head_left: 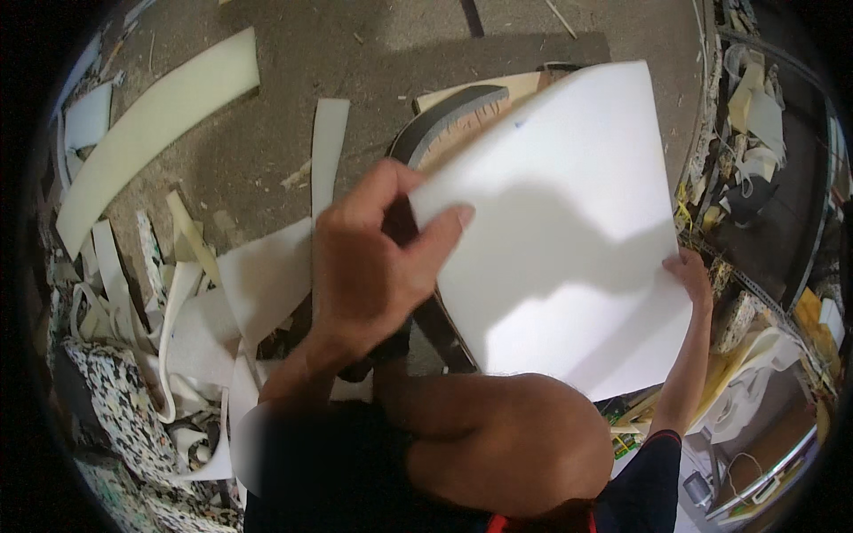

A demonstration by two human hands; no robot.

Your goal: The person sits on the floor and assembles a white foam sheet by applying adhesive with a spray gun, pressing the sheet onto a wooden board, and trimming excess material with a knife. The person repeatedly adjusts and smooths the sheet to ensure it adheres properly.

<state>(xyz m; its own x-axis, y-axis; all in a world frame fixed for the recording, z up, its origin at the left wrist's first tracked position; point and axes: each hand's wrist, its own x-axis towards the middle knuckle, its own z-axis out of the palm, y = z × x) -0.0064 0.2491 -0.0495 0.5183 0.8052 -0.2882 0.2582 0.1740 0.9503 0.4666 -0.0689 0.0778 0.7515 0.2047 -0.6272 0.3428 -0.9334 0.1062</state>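
Observation:
A large white foam sheet (569,204) is held up in front of me, its upper corner leaning away and my shadow falling across it. My left hand (378,244) pinches its left edge, with the thumb on the white face and the fingers behind. At the right edge my right hand (691,277) grips the sheet; its fingertips are partly hidden. Behind the sheet stands a curved wooden frame (484,120) with a dark grey foam strip (444,115) along its rounded rim. The sheet covers most of this frame.
Pale foam offcuts (267,275) pile up on the left, beside a speckled foam block (124,400). A long curved foam strip (169,129) lies on the concrete floor (355,62). More scraps (755,115) lie at the right. My bare knee (524,435) is below the sheet.

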